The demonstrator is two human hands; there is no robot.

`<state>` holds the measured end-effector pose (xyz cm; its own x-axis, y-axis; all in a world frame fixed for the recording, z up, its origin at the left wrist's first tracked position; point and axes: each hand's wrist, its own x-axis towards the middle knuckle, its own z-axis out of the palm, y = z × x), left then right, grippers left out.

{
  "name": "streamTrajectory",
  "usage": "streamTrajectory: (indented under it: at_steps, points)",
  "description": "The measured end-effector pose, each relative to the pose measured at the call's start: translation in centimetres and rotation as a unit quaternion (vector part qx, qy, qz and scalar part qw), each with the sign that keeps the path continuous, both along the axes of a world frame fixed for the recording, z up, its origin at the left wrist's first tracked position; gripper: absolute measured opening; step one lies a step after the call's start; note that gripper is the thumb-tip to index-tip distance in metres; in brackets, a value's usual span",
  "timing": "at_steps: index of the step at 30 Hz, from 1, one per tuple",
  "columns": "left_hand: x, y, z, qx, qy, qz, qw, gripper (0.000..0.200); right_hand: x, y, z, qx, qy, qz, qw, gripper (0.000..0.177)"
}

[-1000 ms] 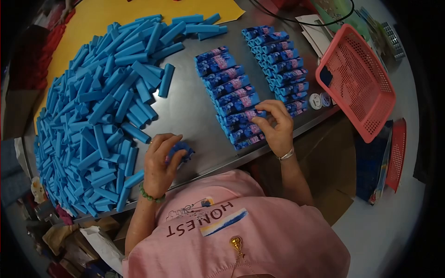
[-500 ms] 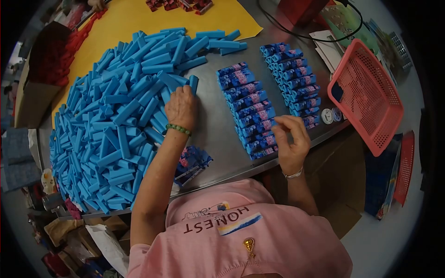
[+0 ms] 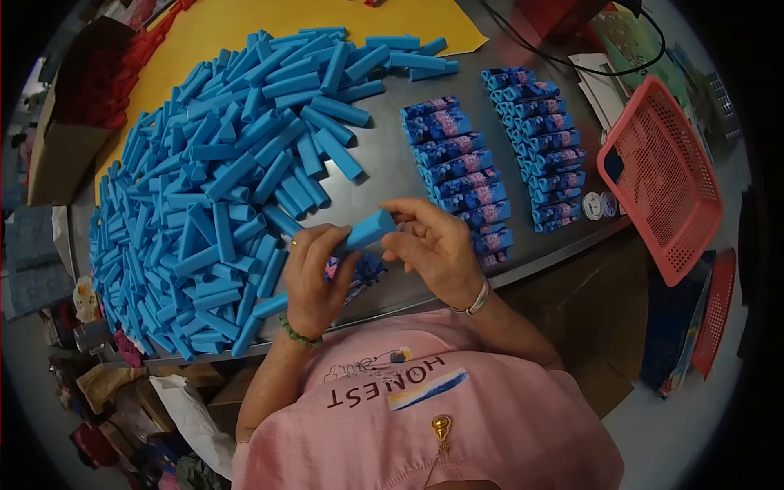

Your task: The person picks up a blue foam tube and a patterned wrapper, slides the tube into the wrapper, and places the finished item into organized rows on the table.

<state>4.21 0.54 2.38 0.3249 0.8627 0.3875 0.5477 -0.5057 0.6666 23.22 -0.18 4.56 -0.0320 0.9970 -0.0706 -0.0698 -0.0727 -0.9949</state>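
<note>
A blue triangular foam stick (image 3: 369,231) is held up in front of my body, above the table's near edge. My left hand (image 3: 314,265), with a green bead bracelet, pinches its left end. At its right end, the thumb and forefinger of my right hand (image 3: 437,249) close around the tip. Beneath my hands lies a stack of blue floral printed wrappers (image 3: 367,271), partly hidden. To the left spreads a large heap of similar blue sticks (image 3: 204,196). Two rows of floral-wrapped pieces, a nearer row (image 3: 461,171) and a farther row (image 3: 545,147), stand to the right.
A yellow sheet (image 3: 408,20) lies under the far part of the heap on the metal table (image 3: 380,163). A pink perforated basket (image 3: 665,180) leans at the right edge, near two small round tins (image 3: 600,206) and a black cable (image 3: 563,64). At left stands a cardboard box (image 3: 61,159) with red pieces.
My left hand has come back from the heap with a blue foam stick. My right hand has moved left, away from the wrapped rows, to the stick's other end. The view has shifted slightly.
</note>
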Motion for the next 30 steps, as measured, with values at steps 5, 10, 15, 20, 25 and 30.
streamTrajectory:
  at_steps: [5, 10, 15, 20, 25, 30]
  points:
    - [-1.7, -0.8, 0.6, -0.042, 0.027, 0.023, 0.998, 0.042, -0.1, -0.2, -0.6, 0.08, -0.135, 0.02, 0.987, 0.023]
    - [-4.6, -1.9, -0.9, -0.155, 0.14, 0.033, 0.977, 0.034, 1.3, -0.4, -1.7, 0.058, -0.117, 0.013, 0.991, 0.021]
    - [-4.5, -2.3, -2.8, -0.183, 0.122, 0.079, 0.972, 0.021, -0.1, -0.8, -2.0, 0.056, -0.06, -0.018, 0.996, 0.017]
    - [-4.6, -2.3, -3.6, -0.16, 0.106, 0.089, 0.977, 0.013, 0.9, -1.1, -2.3, 0.031, -0.09, -0.001, 0.996, 0.02]
    - [-4.5, -2.6, -3.9, -0.106, -0.032, 0.13, 0.985, 0.01, 1.5, -1.3, -2.7, 0.026, -0.104, 0.021, 0.994, 0.022]
    - [-4.5, -2.0, -2.0, -0.21, -0.097, 0.095, 0.968, 0.005, 1.5, -0.8, -1.7, 0.015, 0.051, 0.013, 0.998, 0.021]
